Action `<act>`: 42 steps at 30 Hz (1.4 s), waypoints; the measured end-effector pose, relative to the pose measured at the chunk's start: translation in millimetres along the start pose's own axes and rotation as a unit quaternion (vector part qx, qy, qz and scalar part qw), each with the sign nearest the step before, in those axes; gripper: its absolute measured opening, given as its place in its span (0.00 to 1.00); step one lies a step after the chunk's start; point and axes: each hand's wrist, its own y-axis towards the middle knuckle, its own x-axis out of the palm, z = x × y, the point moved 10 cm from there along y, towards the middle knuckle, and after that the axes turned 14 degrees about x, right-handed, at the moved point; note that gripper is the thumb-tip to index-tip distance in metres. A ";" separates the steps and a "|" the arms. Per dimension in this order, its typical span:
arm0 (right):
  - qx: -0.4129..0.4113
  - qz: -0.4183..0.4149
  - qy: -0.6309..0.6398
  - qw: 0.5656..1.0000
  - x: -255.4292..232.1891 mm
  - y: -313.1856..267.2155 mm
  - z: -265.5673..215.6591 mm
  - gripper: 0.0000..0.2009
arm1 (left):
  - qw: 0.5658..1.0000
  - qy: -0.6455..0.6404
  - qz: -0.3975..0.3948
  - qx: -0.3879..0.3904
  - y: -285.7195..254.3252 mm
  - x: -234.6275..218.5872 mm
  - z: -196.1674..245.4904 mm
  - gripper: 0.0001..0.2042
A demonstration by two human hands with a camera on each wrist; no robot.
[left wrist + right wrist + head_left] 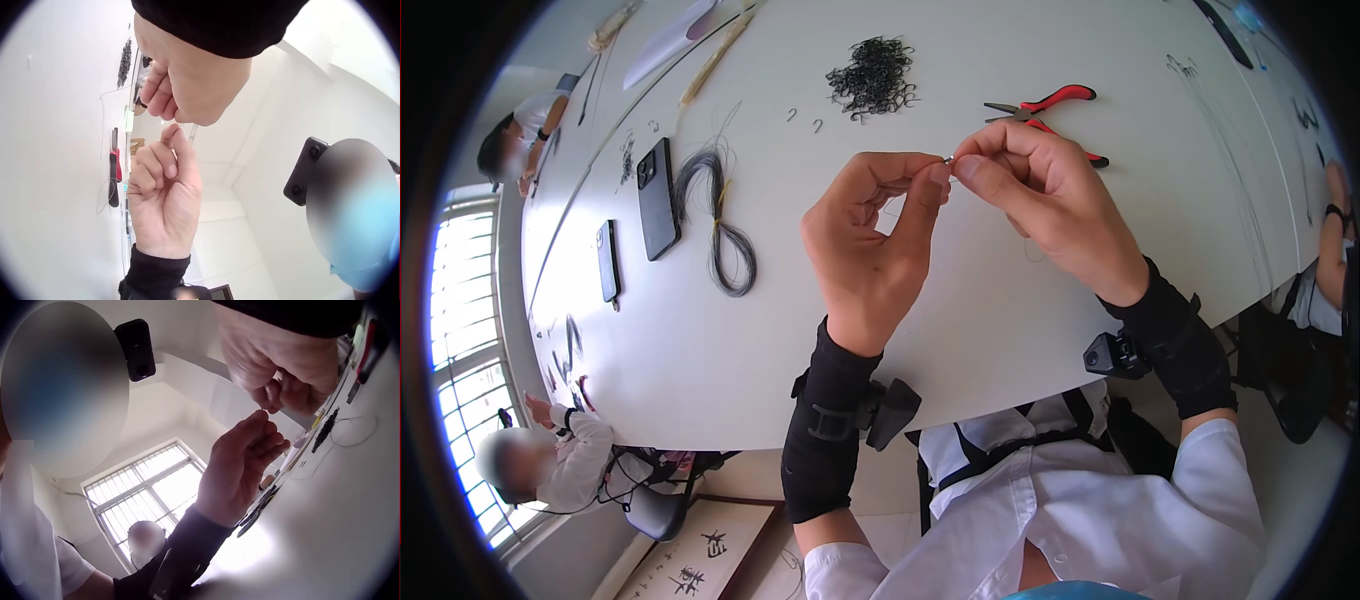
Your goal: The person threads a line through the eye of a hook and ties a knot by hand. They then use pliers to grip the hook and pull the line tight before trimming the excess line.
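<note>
Both hands meet above the white table in the head view. My left hand (875, 235) pinches a tiny dark metal piece (948, 161) between thumb and index finger. Against the same piece, my right hand (1040, 200) pinches with thumb and index finger, the other fingers curled. A thin wire (1028, 250) loops below the right hand; in the right wrist view the wire (334, 440) hangs in a wide loop. Whether the piece is a hook is too small to tell. Red-handled pliers (1055, 97) lie just beyond the right hand.
A pile of black hooks (872, 78) lies at the back, two single hooks (818, 126) beside it. To the left are a coiled wire bundle (735, 260), a large phone (657, 200) and a smaller one (608, 262). Other people sit at the table's left and right edges.
</note>
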 end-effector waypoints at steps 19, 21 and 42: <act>-0.200 0.100 -0.239 0.945 -8.8 -17.5 -43.8 0.05 | 0.973 0.179 -0.104 0.105 1.1 16.6 9.7 0.03; -0.120 0.073 -0.163 0.977 -16.4 -4.1 -23.2 0.06 | 0.980 0.144 -0.099 0.098 -0.2 17.4 7.4 0.04; -0.178 0.090 -0.238 0.950 -9.0 -19.3 -43.0 0.05 | 0.972 0.175 -0.119 0.098 0.8 16.8 12.2 0.03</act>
